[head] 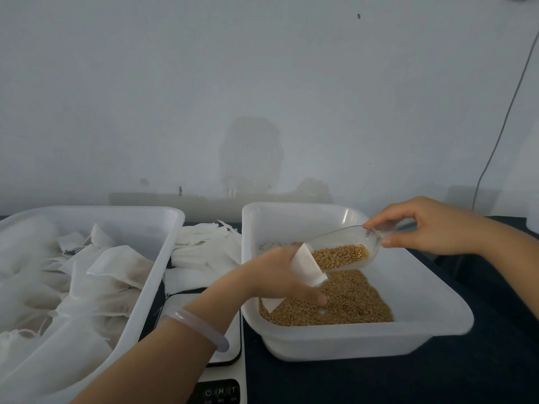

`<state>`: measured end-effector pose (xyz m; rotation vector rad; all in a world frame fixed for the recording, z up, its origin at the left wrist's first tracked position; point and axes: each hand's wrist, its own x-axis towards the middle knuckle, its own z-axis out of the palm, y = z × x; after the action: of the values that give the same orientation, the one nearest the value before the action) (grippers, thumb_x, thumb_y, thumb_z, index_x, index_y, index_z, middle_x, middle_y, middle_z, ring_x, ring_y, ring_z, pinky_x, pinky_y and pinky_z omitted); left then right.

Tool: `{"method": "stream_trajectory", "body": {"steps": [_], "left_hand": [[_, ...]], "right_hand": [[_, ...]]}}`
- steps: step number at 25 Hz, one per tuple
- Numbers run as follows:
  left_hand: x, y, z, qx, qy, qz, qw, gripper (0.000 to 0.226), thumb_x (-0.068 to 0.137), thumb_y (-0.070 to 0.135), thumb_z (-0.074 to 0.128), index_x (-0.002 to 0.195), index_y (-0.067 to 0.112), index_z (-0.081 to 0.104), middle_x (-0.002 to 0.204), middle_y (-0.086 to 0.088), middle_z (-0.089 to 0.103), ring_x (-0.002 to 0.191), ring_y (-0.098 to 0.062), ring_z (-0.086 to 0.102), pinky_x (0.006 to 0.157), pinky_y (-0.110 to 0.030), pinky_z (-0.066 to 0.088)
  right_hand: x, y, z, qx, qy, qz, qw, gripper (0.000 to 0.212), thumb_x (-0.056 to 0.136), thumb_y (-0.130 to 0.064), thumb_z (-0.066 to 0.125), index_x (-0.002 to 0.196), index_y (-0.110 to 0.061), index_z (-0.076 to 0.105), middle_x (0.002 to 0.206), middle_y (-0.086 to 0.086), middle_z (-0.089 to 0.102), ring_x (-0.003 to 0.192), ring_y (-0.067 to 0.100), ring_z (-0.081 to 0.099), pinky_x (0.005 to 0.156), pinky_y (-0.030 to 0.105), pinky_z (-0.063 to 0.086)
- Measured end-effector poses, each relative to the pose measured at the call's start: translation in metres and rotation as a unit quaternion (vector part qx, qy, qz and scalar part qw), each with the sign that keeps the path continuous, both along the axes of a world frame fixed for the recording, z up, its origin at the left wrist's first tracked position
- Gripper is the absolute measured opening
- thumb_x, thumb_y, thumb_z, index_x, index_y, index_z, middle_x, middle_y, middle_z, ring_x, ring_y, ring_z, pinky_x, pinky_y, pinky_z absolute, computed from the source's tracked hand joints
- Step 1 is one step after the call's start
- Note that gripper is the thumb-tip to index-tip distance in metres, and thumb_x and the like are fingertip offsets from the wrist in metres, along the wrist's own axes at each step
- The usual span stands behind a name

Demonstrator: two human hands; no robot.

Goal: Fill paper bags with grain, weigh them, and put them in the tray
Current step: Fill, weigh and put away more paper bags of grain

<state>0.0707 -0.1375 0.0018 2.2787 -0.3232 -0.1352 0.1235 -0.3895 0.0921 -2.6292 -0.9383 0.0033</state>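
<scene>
The left hand (274, 275) grips a small white paper bag (306, 266) above the grain (353, 304) in the right tub (408, 336). The right hand's (431, 225) fingers pinch a clear scoop (341, 252) of grain, its lip seemingly touching the bag's mouth. Filled bags (110, 269) lie in the left tray (157, 252), with a scale (221, 383) between on the dark surface (379, 383).

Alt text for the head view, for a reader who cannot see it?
The right hand tilts a clear scoop of grain toward a small paper bag gripped by the left hand, over a white tub of grain. Left of it, a tray holds filled bags; a scale sits between.
</scene>
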Motion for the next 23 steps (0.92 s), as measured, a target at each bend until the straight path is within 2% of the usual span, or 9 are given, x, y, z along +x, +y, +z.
{"method": "stream_trajectory", "body": {"steps": [2,8,11,14,16,18,20,23], "left_hand": [[0.001,-0.004,-0.004,0.039,-0.019,0.007,0.999,0.054,0.061,0.049,0.081,0.097,0.033,0.044,0.089,0.016,0.054,0.081,0.0,0.054,0.066,-0.018,0.044],[0.008,-0.006,-0.009,0.058,-0.054,0.035,0.996,0.059,0.057,0.06,0.077,0.096,0.031,0.043,0.088,0.018,0.048,0.077,-0.001,0.048,0.06,-0.021,0.037],[0.009,-0.012,-0.013,0.072,-0.063,0.046,0.994,0.059,0.059,0.062,0.074,0.099,0.031,0.042,0.09,0.017,0.048,0.077,-0.001,0.048,0.058,-0.02,0.038],[0.009,-0.014,-0.015,0.035,-0.075,0.065,0.994,0.061,0.06,0.062,0.073,0.102,0.031,0.042,0.091,0.018,0.049,0.079,0.0,0.049,0.059,-0.02,0.041],[0.01,-0.016,-0.016,0.028,-0.086,0.077,0.993,0.055,0.06,0.062,0.074,0.093,0.032,0.041,0.087,0.016,0.049,0.074,-0.001,0.048,0.056,-0.022,0.038],[0.013,-0.018,-0.016,0.03,-0.095,0.088,0.991,0.053,0.061,0.06,0.074,0.088,0.03,0.04,0.085,0.014,0.048,0.072,-0.002,0.047,0.054,-0.023,0.035],[0.016,-0.02,-0.015,0.025,-0.099,0.096,0.99,0.056,0.062,0.059,0.074,0.093,0.027,0.04,0.085,0.013,0.047,0.073,-0.002,0.046,0.053,-0.022,0.033],[0.018,-0.022,-0.014,0.0,-0.095,0.1,0.99,0.062,0.066,0.058,0.072,0.105,0.022,0.04,0.085,0.017,0.043,0.072,0.001,0.044,0.053,-0.019,0.032]], "right_hand": [[0.002,0.002,0.0,-0.019,0.008,0.005,1.0,0.032,0.083,-0.024,0.068,0.101,-0.049,0.06,0.104,-0.028,0.062,0.097,-0.02,0.052,0.076,0.006,0.038],[0.003,0.002,0.002,-0.051,-0.01,-0.001,0.999,0.034,0.082,-0.027,0.068,0.096,-0.055,0.055,0.101,-0.03,0.06,0.095,-0.019,0.052,0.072,0.006,0.037],[0.003,0.006,0.002,-0.058,-0.016,-0.002,0.998,0.035,0.082,-0.029,0.069,0.095,-0.057,0.053,0.103,-0.03,0.059,0.097,-0.015,0.052,0.084,0.012,0.037],[0.003,0.008,0.005,-0.062,-0.03,0.0,0.998,0.034,0.082,-0.031,0.069,0.096,-0.057,0.053,0.104,-0.028,0.06,0.099,-0.011,0.053,0.096,0.022,0.038],[0.005,0.01,0.007,-0.091,-0.07,0.002,0.993,0.032,0.082,-0.036,0.067,0.099,-0.058,0.052,0.106,-0.028,0.059,0.104,-0.007,0.052,0.105,0.03,0.032],[0.008,0.014,0.01,-0.13,-0.117,0.005,0.985,0.029,0.083,-0.042,0.062,0.102,-0.059,0.05,0.109,-0.03,0.055,0.113,0.002,0.047,0.113,0.038,0.018],[0.011,0.018,0.014,-0.143,-0.141,0.005,0.98,0.028,0.084,-0.043,0.061,0.106,-0.057,0.051,0.111,-0.029,0.054,0.117,0.008,0.043,0.114,0.039,0.011],[0.012,0.02,0.022,-0.145,-0.153,0.008,0.977,0.028,0.085,-0.041,0.061,0.105,-0.058,0.05,0.111,-0.027,0.055,0.115,0.007,0.045,0.112,0.034,0.01]]}}
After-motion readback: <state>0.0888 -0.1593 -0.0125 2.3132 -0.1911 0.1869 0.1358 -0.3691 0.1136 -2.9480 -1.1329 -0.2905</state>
